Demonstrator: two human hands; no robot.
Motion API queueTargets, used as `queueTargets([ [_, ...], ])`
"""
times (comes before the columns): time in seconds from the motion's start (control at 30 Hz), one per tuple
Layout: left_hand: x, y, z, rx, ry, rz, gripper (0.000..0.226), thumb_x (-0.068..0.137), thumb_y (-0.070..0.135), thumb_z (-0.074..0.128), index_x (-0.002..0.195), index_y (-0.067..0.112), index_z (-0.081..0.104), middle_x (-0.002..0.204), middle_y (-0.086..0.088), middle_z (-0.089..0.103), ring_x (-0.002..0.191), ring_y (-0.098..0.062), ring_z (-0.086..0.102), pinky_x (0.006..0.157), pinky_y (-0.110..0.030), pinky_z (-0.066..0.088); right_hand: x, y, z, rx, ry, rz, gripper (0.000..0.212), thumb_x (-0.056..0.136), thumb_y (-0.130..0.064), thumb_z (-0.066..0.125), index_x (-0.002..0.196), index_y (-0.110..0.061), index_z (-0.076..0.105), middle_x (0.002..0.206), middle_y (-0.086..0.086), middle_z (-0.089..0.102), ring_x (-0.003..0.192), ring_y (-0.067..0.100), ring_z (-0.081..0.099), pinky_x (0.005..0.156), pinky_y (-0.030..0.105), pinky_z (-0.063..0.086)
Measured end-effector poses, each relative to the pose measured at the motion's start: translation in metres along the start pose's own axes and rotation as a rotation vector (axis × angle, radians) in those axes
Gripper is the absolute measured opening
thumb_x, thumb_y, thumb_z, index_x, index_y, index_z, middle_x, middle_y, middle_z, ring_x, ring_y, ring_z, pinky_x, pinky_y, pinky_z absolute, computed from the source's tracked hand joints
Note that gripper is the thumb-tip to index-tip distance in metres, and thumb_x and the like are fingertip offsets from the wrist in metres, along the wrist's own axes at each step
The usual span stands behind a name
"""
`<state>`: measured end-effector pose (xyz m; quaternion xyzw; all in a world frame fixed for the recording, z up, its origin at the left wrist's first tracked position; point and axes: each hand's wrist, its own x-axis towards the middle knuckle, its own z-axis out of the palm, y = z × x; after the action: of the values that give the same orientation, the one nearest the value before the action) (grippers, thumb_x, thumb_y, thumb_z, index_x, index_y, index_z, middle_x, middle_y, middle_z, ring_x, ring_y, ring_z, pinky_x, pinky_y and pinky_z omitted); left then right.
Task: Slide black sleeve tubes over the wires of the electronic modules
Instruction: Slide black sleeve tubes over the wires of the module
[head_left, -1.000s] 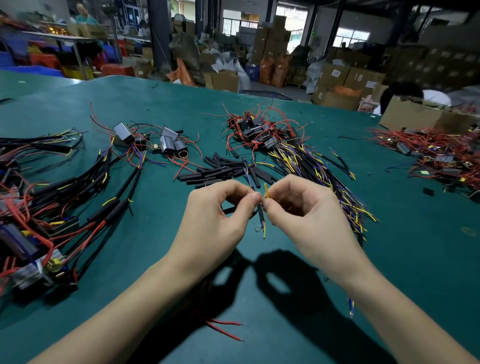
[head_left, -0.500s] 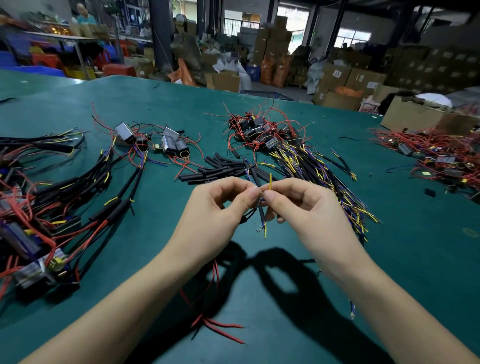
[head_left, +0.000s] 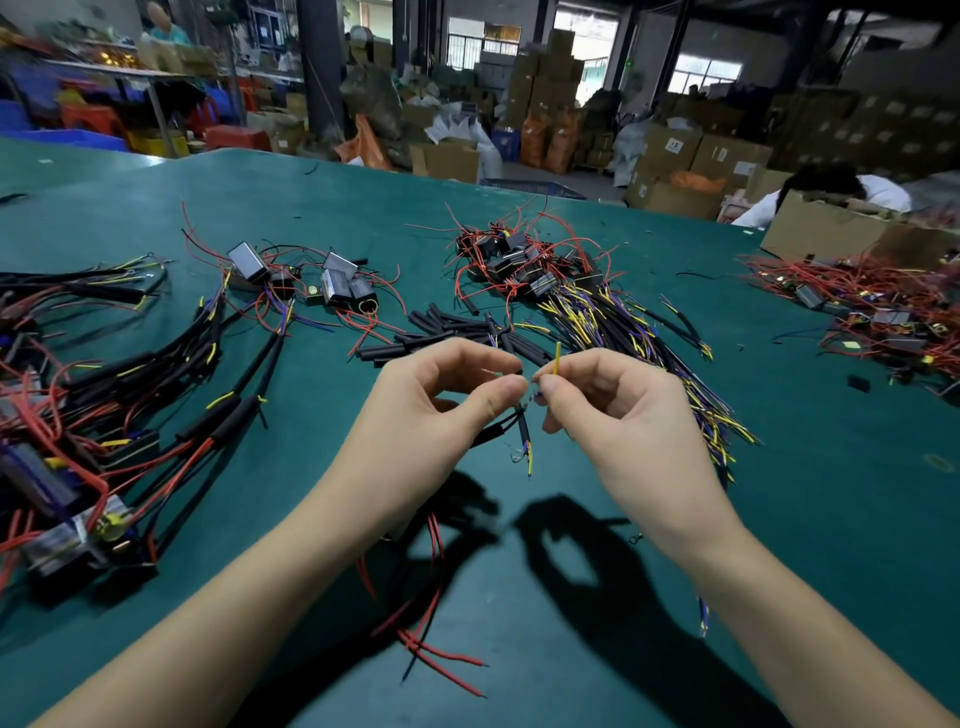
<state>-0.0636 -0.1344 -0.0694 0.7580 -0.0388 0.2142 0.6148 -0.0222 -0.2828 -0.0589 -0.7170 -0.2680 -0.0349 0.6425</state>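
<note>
Above the counter's (head_left: 779, 519) near-middle, left hand (head_left: 441, 410) pinches a black sleeve tube (head_left: 522, 428); right hand (head_left: 618, 410) pinches the yellow wire (head_left: 557, 357). Recommend bunching the wire ends tightly and aligning them with the tube mouth before sliding

A green table (head_left: 363, 208) bears wired modules (head_left: 524, 265) and loose black sleeve tubes (head_left: 447, 332).

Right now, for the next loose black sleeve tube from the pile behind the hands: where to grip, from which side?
Probably pinch a loose black sleeve tube at the near-left fringe of the black tube pile mid-length, across its narrow width, coming from above. These outer tubes lie flat on the green table, roughly sideways, less overlapped than the centre. Both the left hand and right hand are occupied pinching wires.
</note>
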Motion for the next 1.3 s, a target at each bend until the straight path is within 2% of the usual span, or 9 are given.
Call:
queueTargets([
  [0.17,0.004,0.002,-0.011,0.042,-0.081,-0.017,0.004,0.080,0.015,0.071,0.079,0.019,0.070,0.074,0.007,0.071,0.069,0.001,0.061,0.071,-0.019,0.050,0.002,0.001,-0.004,0.051,-0.035,0.044,0.008,0.088,-0.003,0.062,0.084,-0.007,0.067,0.068,-0.004,0.066,0.056,0.002,0.056,0.056,0.009,0.042],
  [0.33,0.003,0.000,-0.009,-0.004,-0.045,0.010,0.005,0.079,0.015,0.071,0.077,0.020,0.071,0.072,0.004,0.071,0.066,-0.003,0.060,0.067,-0.019,0.049,0.005,0.002,-0.007,0.104,-0.085,0.092,0.009,0.088,-0.004,0.062,0.089,-0.010,0.069,0.069,-0.004,0.070,0.057,0.005,0.060,0.056,0.013,0.044],
  [0.47,0.002,-0.002,-0.006,-0.036,-0.072,0.005,0.003,0.079,0.018,0.070,0.078,0.020,0.071,0.072,0.005,0.071,0.067,-0.004,0.060,0.069,-0.022,0.051,0.006,0.003,-0.008,0.146,-0.089,0.125,0.010,0.087,-0.006,0.063,0.095,-0.007,0.070,0.071,-0.002,0.070,0.057,0.006,0.060,0.056,0.014,0.045],
  [0.53,0.002,-0.003,-0.005,-0.046,-0.071,0.004,0.002,0.077,0.022,0.070,0.078,0.021,0.071,0.072,0.004,0.070,0.067,-0.005,0.060,0.069,-0.022,0.051,0.006,0.004,-0.009,0.145,-0.093,0.133,0.010,0.086,-0.005,0.063,0.095,-0.005,0.070,0.071,-0.001,0.070,0.057,0.007,0.060,0.056,0.014,0.045],
  [0.7,0.002,-0.004,-0.003,-0.039,-0.046,0.032,0.011,0.081,0.012,0.070,0.076,0.022,0.071,0.070,0.004,0.070,0.064,-0.004,0.058,0.064,-0.019,0.048,0.007,0.003,-0.010,0.139,-0.100,0.123,0.007,0.086,-0.003,0.063,0.091,-0.003,0.069,0.068,-0.002,0.069,0.056,0.008,0.060,0.054,0.014,0.044],
  [0.97,-0.001,-0.003,0.002,-0.057,-0.009,0.055,0.011,0.084,0.011,0.067,0.081,0.021,0.071,0.074,0.008,0.072,0.066,0.002,0.059,0.064,-0.011,0.046,0.007,0.003,-0.011,0.133,-0.138,0.126,0.009,0.085,-0.001,0.064,0.092,-0.003,0.070,0.070,0.000,0.069,0.056,0.008,0.060,0.054,0.015,0.044],
  [1.1,-0.003,-0.003,0.005,-0.117,-0.040,0.049,0.010,0.084,0.008,0.065,0.082,0.016,0.071,0.066,0.009,0.067,0.060,0.000,0.053,0.058,-0.012,0.043,0.007,0.003,-0.011,0.155,-0.139,0.130,0.009,0.086,-0.002,0.064,0.092,-0.003,0.070,0.073,0.001,0.071,0.057,0.008,0.060,0.053,0.015,0.044],
  [1.23,-0.005,-0.002,0.007,-0.160,-0.028,0.033,0.007,0.084,0.011,0.065,0.082,0.014,0.071,0.067,0.009,0.067,0.060,0.002,0.053,0.058,-0.011,0.042,0.008,0.003,-0.009,0.150,-0.130,0.120,0.006,0.085,-0.002,0.065,0.087,-0.006,0.069,0.071,-0.001,0.070,0.056,0.009,0.061,0.053,0.016,0.044],
  [1.3,-0.004,0.001,0.006,-0.173,-0.027,0.016,0.010,0.080,0.022,0.065,0.080,0.014,0.071,0.066,0.009,0.066,0.060,0.002,0.053,0.058,-0.010,0.042,0.007,0.002,-0.009,0.139,-0.133,0.109,0.005,0.084,-0.001,0.065,0.088,-0.004,0.069,0.071,0.000,0.070,0.056,0.009,0.061,0.053,0.016,0.044],
])
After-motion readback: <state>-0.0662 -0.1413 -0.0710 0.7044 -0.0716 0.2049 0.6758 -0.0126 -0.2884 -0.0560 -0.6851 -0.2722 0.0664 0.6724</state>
